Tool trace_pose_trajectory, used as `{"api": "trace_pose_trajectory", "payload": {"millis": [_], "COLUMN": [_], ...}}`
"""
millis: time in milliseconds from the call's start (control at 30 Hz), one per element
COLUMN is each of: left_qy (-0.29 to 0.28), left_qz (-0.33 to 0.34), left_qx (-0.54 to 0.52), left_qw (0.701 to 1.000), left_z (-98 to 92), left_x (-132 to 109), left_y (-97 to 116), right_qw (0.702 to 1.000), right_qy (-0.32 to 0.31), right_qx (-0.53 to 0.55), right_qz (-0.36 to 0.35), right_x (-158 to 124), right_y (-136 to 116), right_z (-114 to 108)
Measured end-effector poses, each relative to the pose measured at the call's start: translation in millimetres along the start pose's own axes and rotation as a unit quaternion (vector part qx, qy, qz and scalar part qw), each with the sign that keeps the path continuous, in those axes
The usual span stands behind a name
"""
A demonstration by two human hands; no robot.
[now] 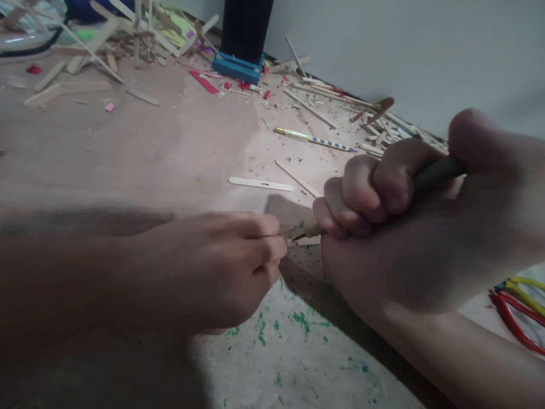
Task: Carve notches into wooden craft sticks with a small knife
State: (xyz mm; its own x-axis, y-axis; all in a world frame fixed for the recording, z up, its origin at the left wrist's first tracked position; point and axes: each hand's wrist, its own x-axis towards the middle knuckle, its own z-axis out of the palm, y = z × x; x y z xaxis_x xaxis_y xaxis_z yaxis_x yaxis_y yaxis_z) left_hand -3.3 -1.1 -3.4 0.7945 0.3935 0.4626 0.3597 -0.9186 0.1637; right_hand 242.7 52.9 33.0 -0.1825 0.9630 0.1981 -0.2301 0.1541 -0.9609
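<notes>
My left hand (225, 267) is closed in a pinch on a wooden craft stick (310, 241); most of the stick is hidden by the fingers. My right hand (383, 216) makes a fist around a craft knife (438, 173) with a dark handle. Its thin pointed tip touches or nearly touches the stick close to my left fingertips. Just beyond my hands lies another craft stick (261, 184) with a small slot in its middle.
A yellow pencil with purple dots (315, 139) and a thin stick (298, 179) lie beyond my hands. A dark upright post with a blue base (238, 67) stands at the back among wood scraps. Red-handled pliers or scissors (517, 318) lie at right.
</notes>
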Motion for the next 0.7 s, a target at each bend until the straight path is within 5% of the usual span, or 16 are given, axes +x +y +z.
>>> {"api": "trace_pose_trajectory", "payload": {"millis": [467, 700], "left_qy": [0.027, 0.027], "left_qz": [0.035, 0.034], "left_qx": [0.042, 0.042], "left_qw": [0.998, 0.998], "left_z": [-0.9, 0.5], "left_x": [-2, -2], "left_y": [0, 0], "right_qw": [0.999, 0.994], "right_qy": [-0.033, -0.104], "right_qx": [0.01, -0.005], "right_qz": [0.002, 0.038], "right_x": [-7, 2], "right_y": [-6, -12], "right_z": [-9, -26]}}
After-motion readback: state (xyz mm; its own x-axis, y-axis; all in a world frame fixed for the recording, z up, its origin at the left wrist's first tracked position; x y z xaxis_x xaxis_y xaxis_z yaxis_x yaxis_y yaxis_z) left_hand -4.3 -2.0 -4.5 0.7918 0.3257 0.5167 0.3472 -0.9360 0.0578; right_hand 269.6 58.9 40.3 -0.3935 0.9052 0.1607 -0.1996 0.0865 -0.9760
